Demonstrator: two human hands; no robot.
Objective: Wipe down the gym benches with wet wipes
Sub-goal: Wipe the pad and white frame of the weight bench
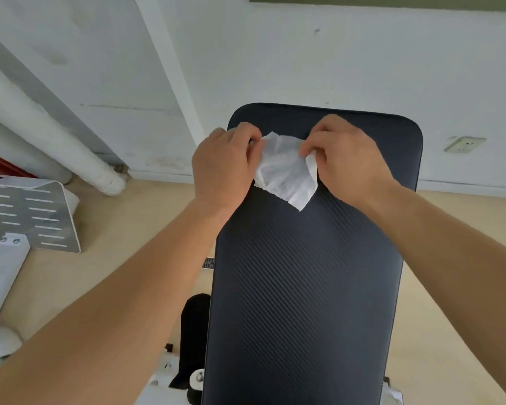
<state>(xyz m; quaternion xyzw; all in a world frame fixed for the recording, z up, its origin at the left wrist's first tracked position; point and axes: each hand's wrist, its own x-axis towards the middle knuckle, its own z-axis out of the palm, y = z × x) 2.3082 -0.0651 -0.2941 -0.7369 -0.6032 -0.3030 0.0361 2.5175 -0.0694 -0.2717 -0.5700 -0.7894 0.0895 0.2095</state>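
Left hand [224, 168] and right hand [346, 159] are each pinching an upper corner of the wet wipe [287, 173], fingers curled tight, spreading it open above the far end of the black bench pad [304, 287], probably to get full wiping coverage.

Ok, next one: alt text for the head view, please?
The left hand and right hand pinch the upper corners of a white wet wipe over the far end of a black padded bench. A white wall stands behind.
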